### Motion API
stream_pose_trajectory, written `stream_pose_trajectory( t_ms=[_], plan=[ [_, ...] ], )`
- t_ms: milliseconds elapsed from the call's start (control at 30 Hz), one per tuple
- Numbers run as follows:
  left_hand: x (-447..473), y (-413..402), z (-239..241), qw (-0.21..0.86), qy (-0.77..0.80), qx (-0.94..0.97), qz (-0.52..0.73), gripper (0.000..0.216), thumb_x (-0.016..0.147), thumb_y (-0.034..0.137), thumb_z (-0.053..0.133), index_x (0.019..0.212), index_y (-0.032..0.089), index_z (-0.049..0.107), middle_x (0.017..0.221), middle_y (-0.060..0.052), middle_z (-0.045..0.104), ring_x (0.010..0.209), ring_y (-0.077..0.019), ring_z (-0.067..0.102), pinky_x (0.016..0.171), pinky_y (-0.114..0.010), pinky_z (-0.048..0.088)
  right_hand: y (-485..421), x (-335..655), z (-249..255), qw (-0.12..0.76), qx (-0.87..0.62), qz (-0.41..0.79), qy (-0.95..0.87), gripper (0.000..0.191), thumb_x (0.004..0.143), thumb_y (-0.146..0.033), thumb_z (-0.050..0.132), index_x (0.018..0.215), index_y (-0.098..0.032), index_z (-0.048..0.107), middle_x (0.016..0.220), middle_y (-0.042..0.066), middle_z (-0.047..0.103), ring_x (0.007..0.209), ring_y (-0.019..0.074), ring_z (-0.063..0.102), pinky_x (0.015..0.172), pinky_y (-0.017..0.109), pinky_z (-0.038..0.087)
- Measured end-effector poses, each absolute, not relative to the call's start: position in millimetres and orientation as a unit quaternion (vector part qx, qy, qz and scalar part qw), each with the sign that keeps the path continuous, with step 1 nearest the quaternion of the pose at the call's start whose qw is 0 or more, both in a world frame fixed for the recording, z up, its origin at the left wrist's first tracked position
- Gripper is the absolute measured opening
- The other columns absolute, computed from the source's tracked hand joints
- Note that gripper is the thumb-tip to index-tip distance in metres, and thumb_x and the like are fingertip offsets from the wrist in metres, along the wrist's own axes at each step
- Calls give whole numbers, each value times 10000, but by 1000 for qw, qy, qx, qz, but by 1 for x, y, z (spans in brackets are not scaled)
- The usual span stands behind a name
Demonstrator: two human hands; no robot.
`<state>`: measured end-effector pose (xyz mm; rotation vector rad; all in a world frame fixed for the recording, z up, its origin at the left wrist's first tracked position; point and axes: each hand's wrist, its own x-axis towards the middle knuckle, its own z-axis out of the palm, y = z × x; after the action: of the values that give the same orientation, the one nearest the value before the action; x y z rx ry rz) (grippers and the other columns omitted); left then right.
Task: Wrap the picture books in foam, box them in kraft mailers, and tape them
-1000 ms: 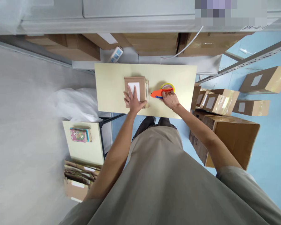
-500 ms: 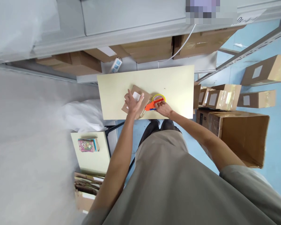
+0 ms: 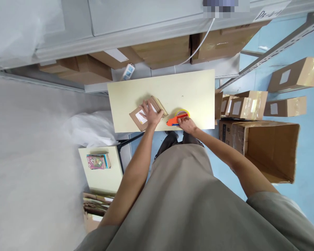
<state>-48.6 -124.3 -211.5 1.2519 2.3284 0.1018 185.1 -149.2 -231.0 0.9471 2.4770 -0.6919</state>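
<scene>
Person's two bare hands at a pale worktable (image 3: 199, 90), seen from the head. The left arm reaches forward nearly straight; the left hand (image 3: 152, 116) lies palm down, fingers spread and thumb splayed, on one small carton (image 3: 157, 100) set askew on the left half of the tabletop, a corner towards the near edge. The right arm is bent at the elbow, and the right hand (image 3: 187, 124) is closed around one orange tape dispenser (image 3: 172, 121), its nose pointing left, just beside the carton. Counted: on the carton, two white labels (image 3: 141, 116), one partly covered by the fingers; at the dispenser, one yellow tape roll (image 3: 182, 110); behind the table, one power strip (image 3: 128, 71); at lower left, one side table (image 3: 103, 177) bearing one pile of books (image 3: 96, 161); at right, one large open box (image 3: 272, 150) and, farther right, two smaller boxes (image 3: 285, 106).
</scene>
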Motion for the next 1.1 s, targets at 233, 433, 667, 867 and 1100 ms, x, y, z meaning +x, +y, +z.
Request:
stream_pose_trajectory(
  t_ms=[233,433,667,867,1100],
  plan=[
    [-41,-134,-212,244,841,482,21,1124,821,395,752,1780,161,214,1878,-166,103,1742,-407,-66,1349,-725,-38,-136,214,-234,175,374,-210,886,611,1160,-397,397,1538,82,390,1403,387,669,1333,432,659,1154,508,411],
    [-35,-159,-206,251,805,537,18,1149,784,328,779,1780,199,221,1882,-152,103,1744,-399,-63,1359,-706,-34,-133,191,-237,155,334,-228,901,570,1151,-321,432,1554,82,427,1435,365,669,1346,398,650,1222,520,368],
    [-22,-180,-197,273,769,578,15,983,794,156,661,1733,246,387,1871,-112,184,1751,-354,-38,1382,-664,-17,-152,171,-231,157,249,-237,926,484,1104,-145,382,1519,75,502,1344,335,729,1237,364,719,1185,506,426],
    [-22,-191,-198,270,760,590,27,906,822,140,606,1706,247,439,1875,-84,189,1756,-317,-18,1391,-649,-16,-147,175,-225,154,197,-249,936,550,1107,-227,415,1597,15,477,1415,307,706,1334,378,665,1224,546,405],
    [-11,-197,-203,270,751,602,33,914,819,116,576,1713,246,433,1873,-75,207,1752,-308,-65,1386,-648,-53,-116,254,-234,186,264,-224,919,552,1067,-131,385,1592,13,475,1439,285,698,1360,363,646,1243,538,353]
  ],
)
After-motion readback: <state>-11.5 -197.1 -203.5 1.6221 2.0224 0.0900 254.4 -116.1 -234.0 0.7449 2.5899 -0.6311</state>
